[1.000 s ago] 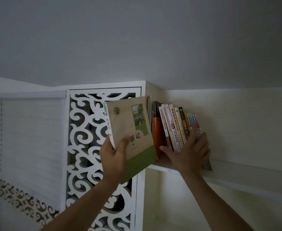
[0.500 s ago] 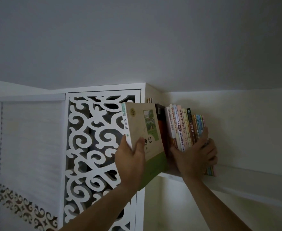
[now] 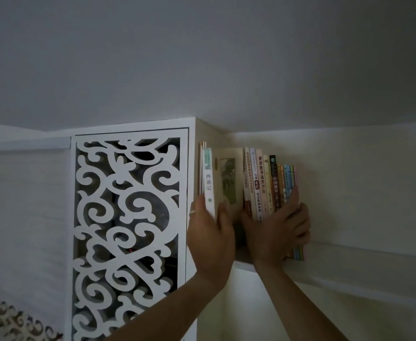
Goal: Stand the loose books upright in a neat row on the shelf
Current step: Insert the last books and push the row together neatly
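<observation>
The left hand grips the upright pale book by its lower spine, just left of the row of books that the flat-fingered right hand braces on the shelf.

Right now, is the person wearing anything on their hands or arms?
Both forearms are bare as far as the frame shows: no sleeves, gloves or watch. The left hand wears a plain pale ring on one finger. The right hand shows no jewellery.
</observation>
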A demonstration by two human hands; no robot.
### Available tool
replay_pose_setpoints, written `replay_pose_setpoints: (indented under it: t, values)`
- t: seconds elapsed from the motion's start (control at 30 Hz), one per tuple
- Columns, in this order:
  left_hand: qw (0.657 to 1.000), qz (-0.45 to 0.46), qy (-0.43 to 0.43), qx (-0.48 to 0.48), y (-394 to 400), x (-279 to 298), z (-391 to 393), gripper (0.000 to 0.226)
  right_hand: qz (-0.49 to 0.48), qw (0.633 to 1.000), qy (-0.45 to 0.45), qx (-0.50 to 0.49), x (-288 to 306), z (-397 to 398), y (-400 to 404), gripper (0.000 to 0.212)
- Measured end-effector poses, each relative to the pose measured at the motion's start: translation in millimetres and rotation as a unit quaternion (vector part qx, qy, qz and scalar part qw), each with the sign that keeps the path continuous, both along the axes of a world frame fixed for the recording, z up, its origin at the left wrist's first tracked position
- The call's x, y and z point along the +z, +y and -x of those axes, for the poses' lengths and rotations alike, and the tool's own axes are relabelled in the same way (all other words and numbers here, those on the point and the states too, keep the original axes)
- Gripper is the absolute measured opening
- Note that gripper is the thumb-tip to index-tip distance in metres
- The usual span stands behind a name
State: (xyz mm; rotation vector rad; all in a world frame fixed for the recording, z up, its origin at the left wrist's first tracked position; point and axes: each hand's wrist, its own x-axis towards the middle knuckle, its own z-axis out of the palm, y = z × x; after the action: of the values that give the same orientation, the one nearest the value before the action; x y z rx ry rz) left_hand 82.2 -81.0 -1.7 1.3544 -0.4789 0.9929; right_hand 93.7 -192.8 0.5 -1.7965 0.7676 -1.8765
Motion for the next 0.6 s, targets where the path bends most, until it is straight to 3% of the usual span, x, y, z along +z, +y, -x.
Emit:
replay_pose_setpoints:
  t: [0.3,0.43,0.6]
  values:
    - [1.000,-0.009,0.023,0.003,-15.6,7.0,-23.1,0.034,-0.004,1.000,-0.006,-0.004,0.3,-1.2,-0.9,0.128]
    - [0.998,-0.051,-0.031,-0.018,-22.1,4.7,-38.9,0.031,-0.005,1.000,0.003,-0.004,-1.0,-2.5,-1.1,0.129]
    - [0.984,-0.148,-0.098,-0.009,-24.6,-1.8,-58.5,0.049,-0.005,1.000,0.003,-0.007,-1.1,-2.4,-0.1,0.130]
